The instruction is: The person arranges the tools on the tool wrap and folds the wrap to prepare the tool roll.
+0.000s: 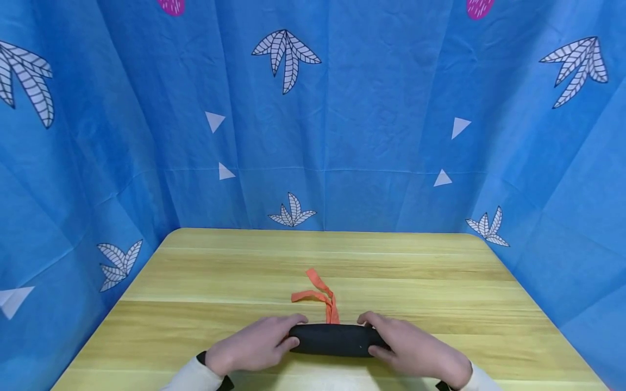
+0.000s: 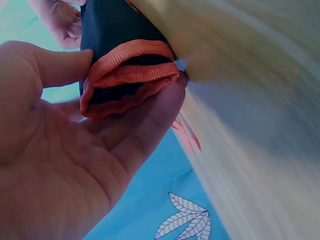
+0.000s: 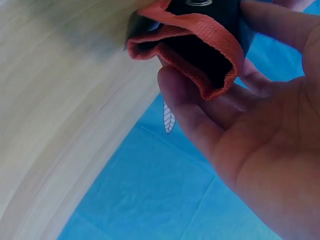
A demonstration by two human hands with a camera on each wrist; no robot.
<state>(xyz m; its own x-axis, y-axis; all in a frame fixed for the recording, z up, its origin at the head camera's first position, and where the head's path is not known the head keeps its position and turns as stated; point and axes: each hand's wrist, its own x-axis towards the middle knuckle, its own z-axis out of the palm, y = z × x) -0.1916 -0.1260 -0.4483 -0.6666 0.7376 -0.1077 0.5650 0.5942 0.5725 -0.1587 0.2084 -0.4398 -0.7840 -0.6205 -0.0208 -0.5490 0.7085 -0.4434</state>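
Note:
A black fabric roll [image 1: 337,340] with two loose orange ties [image 1: 329,304] lies crosswise near the front of the table. My left hand [image 1: 259,343] grips its left end, thumb on the near side and fingers on the far side. At the other end my right hand [image 1: 403,347] holds it the same way. In the left wrist view, orange webbing [image 2: 135,75] edges the folded layers at that end. The right wrist view shows similar orange edging [image 3: 215,37] around an open fold, with a metal eyelet [image 3: 199,2] just above it.
The light wood table [image 1: 415,271] stretches away beyond the hands, with rounded far corners. A blue curtain [image 1: 371,108] printed with leaves and triangles hangs behind it and along both sides.

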